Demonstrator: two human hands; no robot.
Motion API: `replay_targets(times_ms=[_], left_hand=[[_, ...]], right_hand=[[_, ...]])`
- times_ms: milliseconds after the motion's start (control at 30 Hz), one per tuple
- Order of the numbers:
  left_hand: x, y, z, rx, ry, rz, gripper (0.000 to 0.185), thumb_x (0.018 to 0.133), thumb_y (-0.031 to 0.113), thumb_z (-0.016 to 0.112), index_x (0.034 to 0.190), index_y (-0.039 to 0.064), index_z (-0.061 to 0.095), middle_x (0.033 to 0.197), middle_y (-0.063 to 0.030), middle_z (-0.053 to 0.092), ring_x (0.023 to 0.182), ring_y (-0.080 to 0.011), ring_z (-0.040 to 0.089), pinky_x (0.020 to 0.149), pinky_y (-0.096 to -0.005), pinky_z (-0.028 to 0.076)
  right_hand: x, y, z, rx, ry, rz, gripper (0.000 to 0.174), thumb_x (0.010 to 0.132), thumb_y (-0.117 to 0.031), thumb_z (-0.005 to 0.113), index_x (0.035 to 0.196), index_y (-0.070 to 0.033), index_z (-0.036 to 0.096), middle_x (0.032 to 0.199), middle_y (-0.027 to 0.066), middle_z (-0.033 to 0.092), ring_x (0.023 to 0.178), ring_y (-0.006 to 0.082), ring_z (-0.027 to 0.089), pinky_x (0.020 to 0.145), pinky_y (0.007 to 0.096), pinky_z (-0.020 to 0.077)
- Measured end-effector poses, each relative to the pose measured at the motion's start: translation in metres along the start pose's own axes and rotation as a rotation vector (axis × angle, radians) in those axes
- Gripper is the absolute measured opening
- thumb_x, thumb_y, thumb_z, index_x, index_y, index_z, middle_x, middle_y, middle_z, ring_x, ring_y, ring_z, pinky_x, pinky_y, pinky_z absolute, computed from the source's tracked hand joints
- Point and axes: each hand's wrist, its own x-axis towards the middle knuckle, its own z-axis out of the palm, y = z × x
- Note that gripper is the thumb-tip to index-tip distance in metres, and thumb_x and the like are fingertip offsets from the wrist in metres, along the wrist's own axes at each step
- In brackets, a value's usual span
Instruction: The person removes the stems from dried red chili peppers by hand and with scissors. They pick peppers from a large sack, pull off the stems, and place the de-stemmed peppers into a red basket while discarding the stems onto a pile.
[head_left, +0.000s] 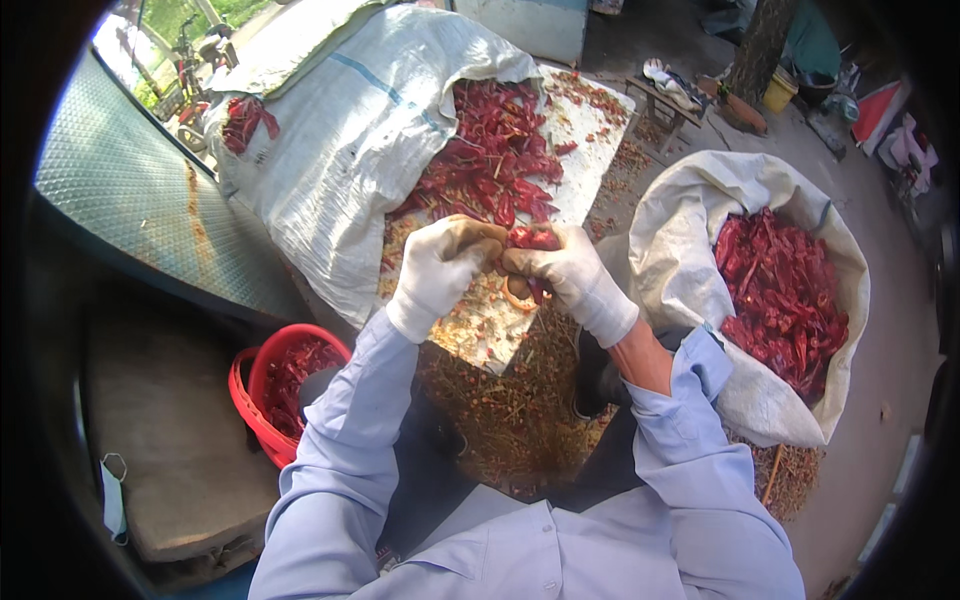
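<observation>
Both my hands wear white work gloves with stained brown fingers and meet over a white board (487, 337). In my right hand (566, 266) is a wrinkled dried red chili pepper (534, 238). The curled fingertips of my left hand (450, 262) pinch at the pepper's left end; the exact contact is hidden. A dark red tip shows below my right fingers. Under that hand is an orange ring-shaped thing (517, 295); I cannot tell whether it is held. Beyond my hands lies a heap of dried red chilies (495, 165) at a white woven sack's mouth (360, 142).
An open woven sack (667, 225) of red chilies stands at my right. Red plastic baskets (259, 382) with chilies sit at my left, beside a brown padded seat (172, 450) and a face mask (113, 499). Stems and seeds (517, 420) litter the ground between my legs. A small wooden stool (664, 105) stands farther back.
</observation>
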Motion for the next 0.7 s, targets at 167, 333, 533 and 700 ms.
replay_targets(times_ms=[167, 333, 533, 700], left_hand=[[-0.004, -0.004, -0.002, -0.247, 0.004, -0.249, 0.020, 0.097, 0.011, 0.071, 0.108, -0.005, 0.073, 0.086, -0.0068, 0.073, 0.069, -0.0102, 0.067, 0.062, -0.0245, 0.055], [-0.001, -0.014, -0.004, -0.664, 0.028, -0.269, 0.031, 0.099, 0.021, 0.071, 0.109, -0.008, 0.067, 0.080, -0.0058, 0.065, 0.061, -0.0147, 0.066, 0.053, -0.0271, 0.053], [0.014, -0.040, -0.048, 0.273, -0.157, -0.394, 0.028, 0.097, 0.023, 0.073, 0.096, -0.005, 0.075, 0.066, -0.0030, 0.067, 0.057, -0.0094, 0.064, 0.051, -0.0267, 0.050], [0.016, -0.094, -0.043, 0.946, -0.226, 0.040, 0.018, 0.088, 0.018, 0.068, 0.098, 0.008, 0.078, 0.088, -0.0147, 0.075, 0.088, -0.0360, 0.072, 0.080, -0.0451, 0.057]], right_hand=[[-0.001, 0.000, 0.000, -0.050, 0.005, -0.041, 0.018, 0.092, -0.005, 0.076, 0.107, 0.003, 0.072, 0.091, 0.0068, 0.074, 0.071, 0.0102, 0.069, 0.059, 0.0247, 0.0553], [0.005, 0.003, -0.001, -0.223, 0.039, -0.109, 0.023, 0.092, -0.004, 0.076, 0.114, 0.002, 0.071, 0.098, 0.0080, 0.072, 0.082, 0.0115, 0.069, 0.071, 0.0262, 0.0590], [0.004, -0.004, -0.012, 0.167, 0.098, -0.134, 0.027, 0.095, -0.002, 0.073, 0.120, 0.003, 0.067, 0.100, 0.0082, 0.071, 0.079, 0.0152, 0.070, 0.074, 0.0282, 0.0624], [0.001, -0.011, -0.014, 0.183, 0.114, -0.166, 0.031, 0.090, 0.004, 0.075, 0.120, 0.003, 0.067, 0.094, 0.0081, 0.072, 0.075, 0.0148, 0.068, 0.067, 0.0268, 0.0577]])
